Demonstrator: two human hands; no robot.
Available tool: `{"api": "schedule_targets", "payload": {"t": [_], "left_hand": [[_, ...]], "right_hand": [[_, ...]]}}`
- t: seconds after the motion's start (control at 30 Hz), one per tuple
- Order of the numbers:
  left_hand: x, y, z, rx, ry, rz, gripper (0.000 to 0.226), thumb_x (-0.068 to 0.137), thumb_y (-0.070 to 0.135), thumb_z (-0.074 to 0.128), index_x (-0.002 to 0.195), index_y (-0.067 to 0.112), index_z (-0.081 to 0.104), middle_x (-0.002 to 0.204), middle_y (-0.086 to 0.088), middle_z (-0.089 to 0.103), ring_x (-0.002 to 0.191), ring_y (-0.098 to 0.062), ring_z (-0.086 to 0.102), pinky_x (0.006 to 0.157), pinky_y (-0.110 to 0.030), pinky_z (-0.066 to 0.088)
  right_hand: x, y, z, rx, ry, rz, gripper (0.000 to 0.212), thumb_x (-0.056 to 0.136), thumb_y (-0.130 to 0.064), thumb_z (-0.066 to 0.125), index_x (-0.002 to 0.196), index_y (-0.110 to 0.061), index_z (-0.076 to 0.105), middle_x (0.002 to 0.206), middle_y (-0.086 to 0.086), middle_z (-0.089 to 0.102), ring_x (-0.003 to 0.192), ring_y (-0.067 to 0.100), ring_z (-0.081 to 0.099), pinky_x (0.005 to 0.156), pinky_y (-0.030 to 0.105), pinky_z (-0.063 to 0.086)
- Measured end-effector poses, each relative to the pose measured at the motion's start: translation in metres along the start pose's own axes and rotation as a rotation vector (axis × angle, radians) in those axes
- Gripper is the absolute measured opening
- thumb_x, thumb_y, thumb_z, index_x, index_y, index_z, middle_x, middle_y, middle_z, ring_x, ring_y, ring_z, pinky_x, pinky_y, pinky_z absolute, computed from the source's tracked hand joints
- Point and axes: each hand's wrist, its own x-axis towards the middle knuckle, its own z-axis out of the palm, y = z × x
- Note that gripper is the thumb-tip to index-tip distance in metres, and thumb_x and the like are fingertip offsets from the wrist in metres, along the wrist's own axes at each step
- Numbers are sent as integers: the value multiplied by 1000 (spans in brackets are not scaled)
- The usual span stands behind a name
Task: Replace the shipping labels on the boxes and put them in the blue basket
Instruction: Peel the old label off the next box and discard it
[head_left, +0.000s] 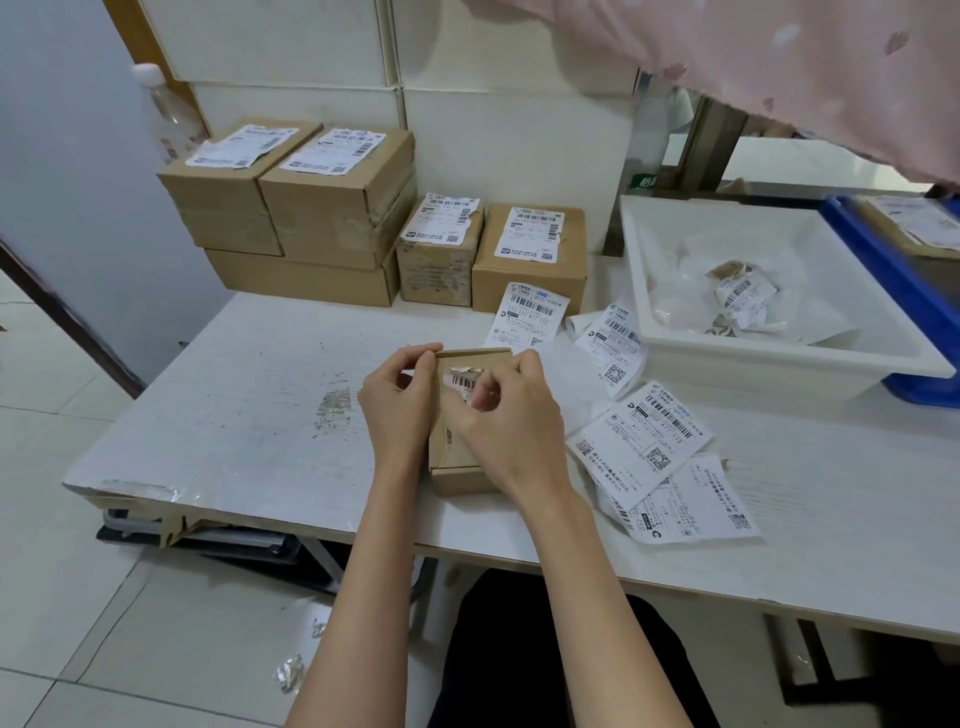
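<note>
Loose labels (644, 447) on table, right of the held box (457, 441), read "052 052 A17 112" under barcodes + "A17". Torn label on that box: only a barcode, digits illegible. Stacked-box labels behind it: too small to read.

The small brown cardboard box (457, 441) near the table's front edge was largely covered by the left hand (397, 402) and right hand (511, 423). Its torn white label (465, 381) showed only as a barcode strip between the fingers. The blue plastic basket (893, 280) at far right was cut off by the picture's edge and partly hidden behind the white plastic tray (774, 358). Print on the loose white shipping labels (641, 441) was too small to read.
</note>
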Motion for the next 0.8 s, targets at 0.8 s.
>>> {"api": "schedule_targets", "payload": {"t": [0.8], "left_hand": [[0,2,1,17,8,-7,21,93,11,58,91,22,76,87,15,72,64,3,55,60,-10,43]], "right_hand": [[7,11,-1,154,7,69,21,92,-15,56,72,-8,56,89,-6,40,70,6,45,66,24,28]]}}
